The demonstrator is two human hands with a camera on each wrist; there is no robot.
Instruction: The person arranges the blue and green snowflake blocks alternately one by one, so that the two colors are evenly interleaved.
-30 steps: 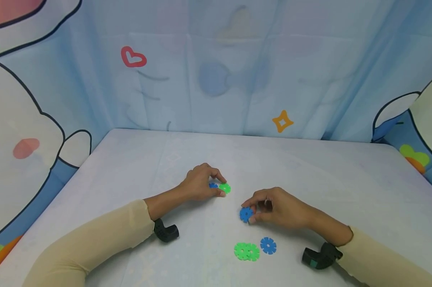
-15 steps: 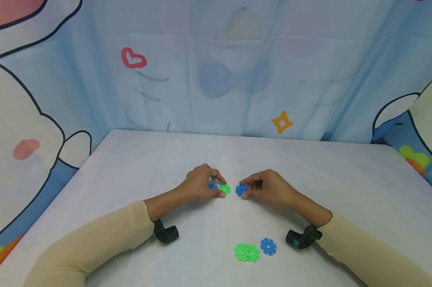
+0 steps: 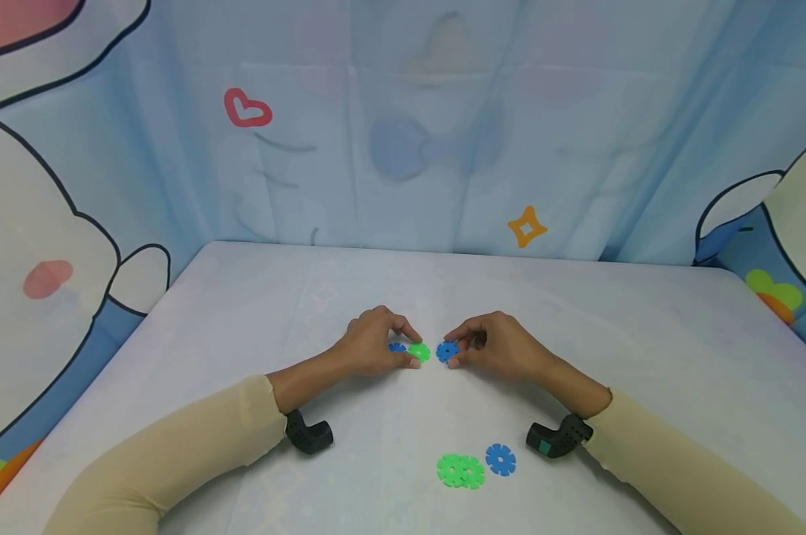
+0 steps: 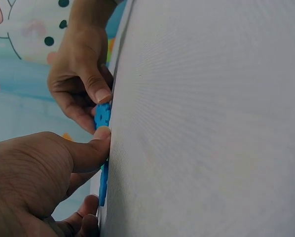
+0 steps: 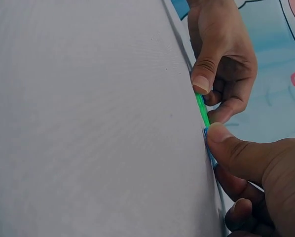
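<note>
Near the middle of the table, my left hand [image 3: 376, 342] pinches a green notched plastic disc [image 3: 419, 352] between thumb and forefinger. Just left of it, partly under that hand, lies a blue notched disc [image 3: 397, 347]. Facing it, my right hand [image 3: 499, 343] holds another blue notched disc [image 3: 446, 351] by its edges. A small gap separates this disc from the green one in the head view. In the left wrist view the right hand's blue disc [image 4: 102, 115] looks tilted up from the cloth. The right wrist view shows the green disc [image 5: 202, 107] edge-on.
Closer to the person, two overlapping green discs [image 3: 460, 471] lie beside a blue disc [image 3: 501, 459]. A pale cloth covers the table [image 3: 349, 475], and a printed blue curtain [image 3: 436, 200] hangs behind its far edge. Both wrists carry black camera mounts [image 3: 309, 435].
My right hand has carried its blue disc away from the person and leftward, up close to the green disc. The left hand has stayed in place.
</note>
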